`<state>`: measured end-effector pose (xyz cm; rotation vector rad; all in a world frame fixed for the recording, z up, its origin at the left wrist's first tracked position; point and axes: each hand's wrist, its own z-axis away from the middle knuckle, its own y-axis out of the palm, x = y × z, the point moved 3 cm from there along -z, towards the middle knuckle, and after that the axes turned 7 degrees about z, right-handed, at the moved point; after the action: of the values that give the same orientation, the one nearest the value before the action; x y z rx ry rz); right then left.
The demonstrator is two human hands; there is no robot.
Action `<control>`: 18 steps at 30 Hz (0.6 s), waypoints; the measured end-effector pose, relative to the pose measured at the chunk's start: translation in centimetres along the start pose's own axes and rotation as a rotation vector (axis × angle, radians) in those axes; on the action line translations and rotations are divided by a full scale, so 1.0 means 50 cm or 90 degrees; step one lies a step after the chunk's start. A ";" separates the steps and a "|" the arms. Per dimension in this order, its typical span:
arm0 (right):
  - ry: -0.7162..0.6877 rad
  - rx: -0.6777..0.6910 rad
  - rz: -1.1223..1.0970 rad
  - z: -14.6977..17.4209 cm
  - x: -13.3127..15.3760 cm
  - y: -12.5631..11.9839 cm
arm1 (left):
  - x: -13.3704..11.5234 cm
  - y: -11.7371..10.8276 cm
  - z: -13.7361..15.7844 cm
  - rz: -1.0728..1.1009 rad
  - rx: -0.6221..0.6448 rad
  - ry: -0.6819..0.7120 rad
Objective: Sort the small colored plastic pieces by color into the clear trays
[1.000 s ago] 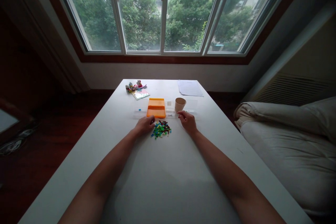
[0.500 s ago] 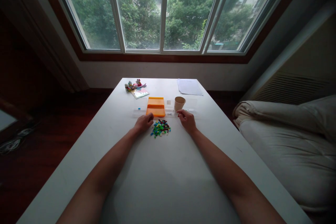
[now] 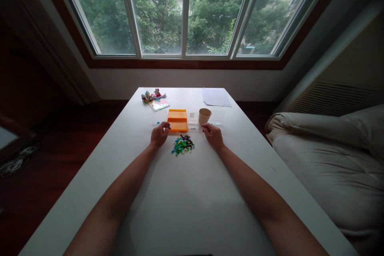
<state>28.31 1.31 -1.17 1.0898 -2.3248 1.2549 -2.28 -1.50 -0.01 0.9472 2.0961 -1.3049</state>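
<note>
Between the left hand (image 3: 159,134) and the right hand (image 3: 213,135), a pile (image 3: 183,145) of small bricks

The table (image 3: 192,200) has edges that spread wide toward the viewer and draw in toward the window (image 3: 186,12). A broad strip of white surface lies outside each forearm, and a larger stretch runs between the forearms, from the pile down to the bottom of the view. Room is tighter beyond the hands: an orange tray (image 3: 177,126) sits just past the pile, with clear plastic (image 3: 218,117) showing to either side of it and a cup (image 3: 204,116) upright to its right. Farther off, near the back edge, are figures (image 3: 153,95) and a card (image 3: 159,105) on the left and paper (image 3: 216,97) on the right. A sofa (image 3: 327,168) stands beyond the right edge.

Both arms reach forward, forearms slanting inward. The left hand is by the tray's left near corner, fingers bent, thumb and forefinger close at the tips; a tiny bit shows there, too small to tell whether it is gripped. The right hand is low over the table just in front of the cup, fingers curled, tips pointing left toward the tray; whether they pinch anything cannot be told. The pile lies well apart from the right hand and nearer the left.
</note>
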 end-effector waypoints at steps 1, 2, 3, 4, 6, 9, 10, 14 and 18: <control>0.000 -0.001 0.000 0.000 0.000 0.000 | 0.003 -0.004 -0.001 0.013 -0.017 -0.016; 0.000 -0.001 0.000 0.000 -0.001 0.000 | 0.007 -0.007 -0.003 0.028 -0.032 -0.032; 0.000 -0.001 0.000 0.000 -0.001 0.000 | 0.011 -0.009 -0.004 0.046 -0.046 -0.048; -0.001 0.000 0.000 0.000 -0.001 0.000 | 0.016 -0.011 -0.006 0.067 -0.059 -0.064; -0.003 0.000 0.000 0.000 -0.002 0.001 | 0.026 -0.012 -0.009 0.114 -0.084 -0.092; -0.005 0.000 0.003 0.000 -0.003 0.002 | 0.043 -0.010 -0.014 0.169 -0.117 -0.128; -0.006 0.000 0.004 0.000 -0.004 0.002 | 0.048 -0.009 -0.015 0.180 -0.126 -0.137; -0.014 0.007 0.005 0.001 -0.004 0.002 | 0.061 -0.005 -0.018 0.198 -0.140 -0.155; -0.037 0.032 0.005 0.002 0.002 0.007 | 0.055 -0.002 -0.014 0.178 -0.122 -0.132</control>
<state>27.99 1.29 -1.36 1.1494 -2.3531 1.3078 -4.14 -0.05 -1.61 0.9378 1.8177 -0.9955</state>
